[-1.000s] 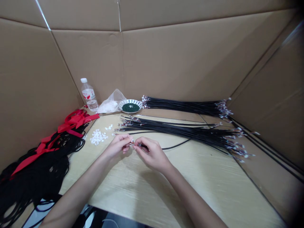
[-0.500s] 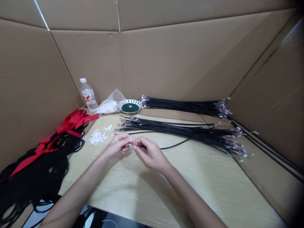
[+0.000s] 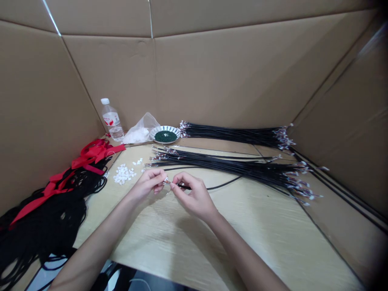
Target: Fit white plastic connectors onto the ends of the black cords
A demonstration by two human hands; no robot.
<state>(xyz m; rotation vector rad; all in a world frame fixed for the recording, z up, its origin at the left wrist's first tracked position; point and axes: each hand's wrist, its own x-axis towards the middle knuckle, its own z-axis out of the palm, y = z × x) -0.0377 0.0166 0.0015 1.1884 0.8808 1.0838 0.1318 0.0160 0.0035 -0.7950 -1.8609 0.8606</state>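
Note:
My left hand is closed, pinching a small white connector between thumb and forefinger. Close beside it, my right hand grips the end of a black cable, with thin coloured wires showing between the two hands. From my right hand the cable curves off to the right, toward a bundle of black cables with wired ends. To the left of my left hand lies a heap of small white connectors. The fingertips partly hide the connector and wire ends.
At the back stand a water bottle, a plastic bag of white pieces and a plate of dark green bits. A second cable bundle lies by the cardboard wall. Black cords with red ribbon fill the left side.
Both hands stay together in nearly the same place. The fingers of my right hand have shifted slightly, and more of the cable beside them shows. The camera view has moved a little.

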